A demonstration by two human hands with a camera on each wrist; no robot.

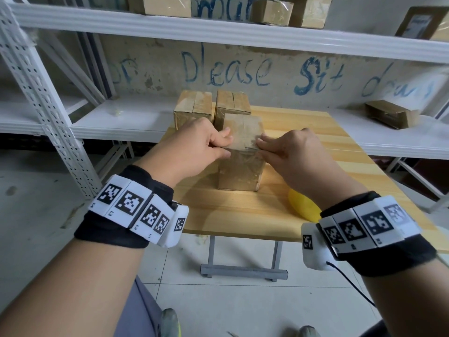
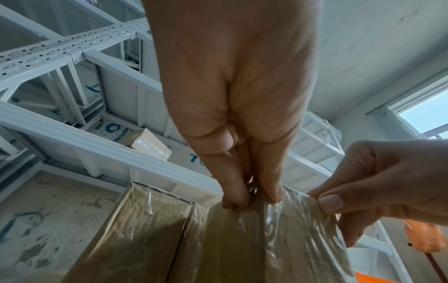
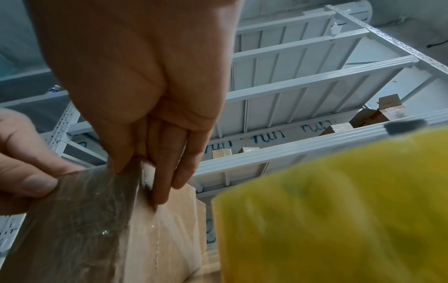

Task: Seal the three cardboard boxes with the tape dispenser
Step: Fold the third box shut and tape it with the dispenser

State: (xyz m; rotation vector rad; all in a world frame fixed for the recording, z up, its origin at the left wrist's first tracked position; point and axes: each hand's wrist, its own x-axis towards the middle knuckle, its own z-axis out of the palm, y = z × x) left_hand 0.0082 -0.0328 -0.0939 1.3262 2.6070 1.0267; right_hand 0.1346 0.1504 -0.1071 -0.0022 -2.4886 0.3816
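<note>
White metal shelving (image 1: 218, 30) backs the pale wooden surface (image 1: 328, 147). Two taped brown cardboard boxes (image 1: 193, 105) stand at its far edge. My left hand (image 1: 194, 144) pinches the clear tape (image 2: 298, 216) at the near top edge of the third cardboard box (image 1: 239, 171); my right hand (image 1: 291, 149) pins it there with curled fingers. Beside my right wrist lies the yellow tape dispenser (image 1: 303, 206).

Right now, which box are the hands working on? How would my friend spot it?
Find the wooden table. Three cardboard boxes stand there; two sit side by side at the back. Yours is the front box, nearest you, with both hands pinching clear tape at its top edge.
</note>
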